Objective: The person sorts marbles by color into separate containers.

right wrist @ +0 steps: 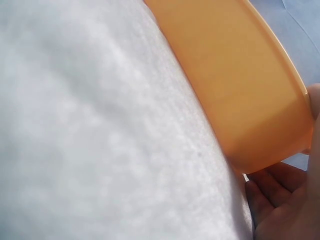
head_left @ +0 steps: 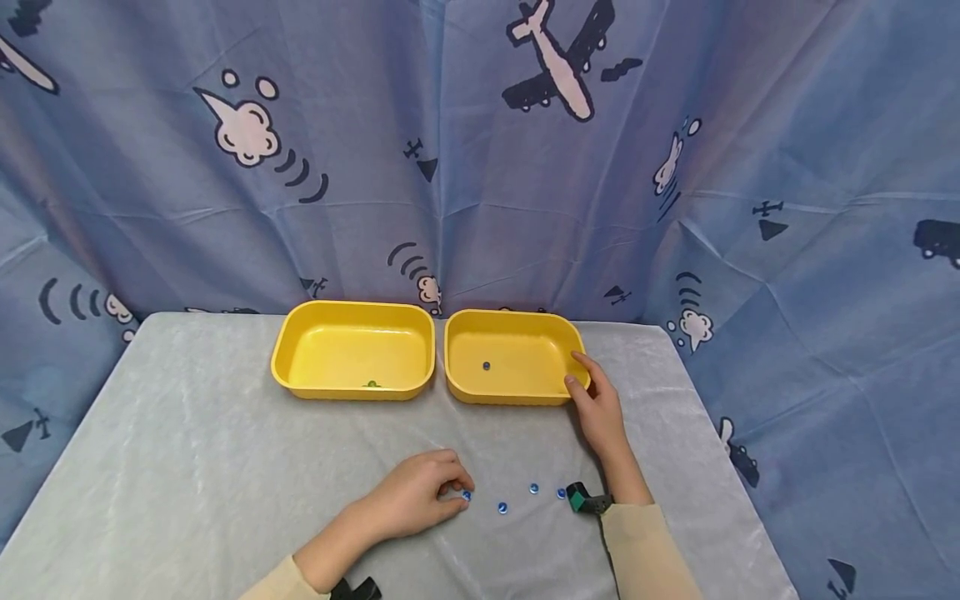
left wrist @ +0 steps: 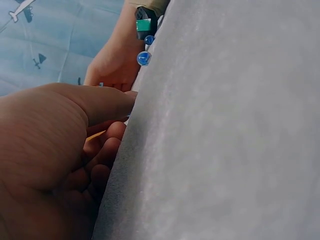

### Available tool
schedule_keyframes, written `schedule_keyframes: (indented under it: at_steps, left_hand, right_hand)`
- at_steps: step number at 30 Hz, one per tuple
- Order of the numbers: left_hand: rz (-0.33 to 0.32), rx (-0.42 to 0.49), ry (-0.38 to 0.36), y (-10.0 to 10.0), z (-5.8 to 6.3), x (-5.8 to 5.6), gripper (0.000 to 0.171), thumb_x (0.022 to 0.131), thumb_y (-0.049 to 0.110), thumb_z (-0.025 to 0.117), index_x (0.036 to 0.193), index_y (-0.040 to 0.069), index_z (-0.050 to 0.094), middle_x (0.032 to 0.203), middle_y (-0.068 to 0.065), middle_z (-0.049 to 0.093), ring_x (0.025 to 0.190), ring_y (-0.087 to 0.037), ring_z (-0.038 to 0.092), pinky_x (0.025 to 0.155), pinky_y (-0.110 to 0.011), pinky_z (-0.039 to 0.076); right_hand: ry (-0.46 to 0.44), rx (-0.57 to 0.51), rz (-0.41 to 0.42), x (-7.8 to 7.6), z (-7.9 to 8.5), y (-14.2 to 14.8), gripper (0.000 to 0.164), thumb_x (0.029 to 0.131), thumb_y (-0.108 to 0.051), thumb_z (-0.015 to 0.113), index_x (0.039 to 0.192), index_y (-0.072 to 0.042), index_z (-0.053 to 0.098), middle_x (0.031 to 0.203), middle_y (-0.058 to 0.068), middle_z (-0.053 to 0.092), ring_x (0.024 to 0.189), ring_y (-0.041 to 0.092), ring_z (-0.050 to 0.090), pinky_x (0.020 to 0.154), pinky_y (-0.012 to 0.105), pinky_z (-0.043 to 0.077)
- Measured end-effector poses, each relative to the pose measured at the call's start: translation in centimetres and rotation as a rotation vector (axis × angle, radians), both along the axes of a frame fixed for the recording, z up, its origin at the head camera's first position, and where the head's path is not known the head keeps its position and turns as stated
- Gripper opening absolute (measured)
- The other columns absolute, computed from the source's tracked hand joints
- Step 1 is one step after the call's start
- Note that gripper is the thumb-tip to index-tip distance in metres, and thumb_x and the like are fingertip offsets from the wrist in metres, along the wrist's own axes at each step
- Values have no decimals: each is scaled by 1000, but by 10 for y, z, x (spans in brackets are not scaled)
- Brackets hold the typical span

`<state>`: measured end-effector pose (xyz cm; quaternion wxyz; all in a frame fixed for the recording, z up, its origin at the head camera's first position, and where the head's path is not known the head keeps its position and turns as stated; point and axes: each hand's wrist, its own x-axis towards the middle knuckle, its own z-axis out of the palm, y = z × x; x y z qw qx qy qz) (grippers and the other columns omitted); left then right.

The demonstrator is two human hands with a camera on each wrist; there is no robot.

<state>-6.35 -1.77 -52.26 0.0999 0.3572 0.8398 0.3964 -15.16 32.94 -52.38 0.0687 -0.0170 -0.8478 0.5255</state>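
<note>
My left hand (head_left: 412, 493) rests low over the cloth, its thumb and forefinger pinching a small blue marble (head_left: 467, 495). In the left wrist view the thumb (left wrist: 107, 102) and curled fingers mostly hide that marble. At the right end of the right-hand yellow bin (head_left: 517, 398), my right hand (head_left: 602, 412) grips the rim. The right wrist view has the bin's side wall (right wrist: 235, 85) up close, with fingers (right wrist: 272, 187) at its lower corner. One dark blue marble (head_left: 486, 366) lies inside this bin. Between my hands are three blue marbles (head_left: 502, 507) on the cloth.
Left of the gripped bin stands another yellow bin (head_left: 352, 394), with something small and green (head_left: 372, 384) near its front wall. A pale grey cloth (head_left: 187, 450) covers the table. Behind and beside it hangs a blue printed curtain (head_left: 360, 100).
</note>
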Motion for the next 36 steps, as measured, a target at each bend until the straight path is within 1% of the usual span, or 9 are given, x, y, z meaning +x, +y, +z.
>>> schedule_keyframes:
  at_steps: [4,7,11,17,29,33,36]
  left_hand:
    - [-1,1,17,0,-2,0,12,98,17,86,109,19,82,96,16,64,83,4,58,78,-21,53]
    - [0,0,30,-1,-2,0,11,98,18,85,109,19,82,95,16,63,82,4,57,78,-20,53]
    - [0,-4,25,-1,-2,0,11,99,19,85,110,20,82,95,17,63,83,5,56,77,-19,52]
    - [2,-7,21,1,-2,0,11,100,20,84,110,20,82,95,17,63,83,5,57,78,-20,53]
    - [6,-13,0,2,7,-2,10,102,23,82,111,19,81,97,18,65,85,4,59,80,-21,54]
    - [-3,-3,-11,2,10,-4,9,103,24,81,111,20,80,97,19,64,85,4,59,80,-20,54]
    - [-7,2,-1,2,12,-6,7,103,23,81,109,20,79,95,19,62,83,3,58,78,-20,53]
  right_hand:
    - [0,-14,8,0,0,-1,53,114,-28,61,164,-13,50,173,9,41,159,27,38,129,50,34]
    - [9,-11,9,0,0,-2,53,114,-30,60,163,-14,51,172,9,42,158,27,39,128,51,35]
    - [19,-5,5,0,-1,-1,51,114,-30,60,162,-14,52,171,9,43,158,27,40,128,52,35]
    - [37,-14,13,-2,-2,1,51,114,-28,60,162,-11,52,171,10,43,158,28,40,127,53,35]
    - [27,-10,10,-1,0,1,51,115,-30,60,162,-13,52,171,9,43,158,27,40,128,53,34]
    - [25,-11,10,0,1,0,52,114,-29,60,163,-13,51,172,10,42,158,28,39,128,54,34]
    - [24,-14,13,-1,2,0,52,114,-29,60,163,-12,51,172,10,42,158,28,39,128,54,34]
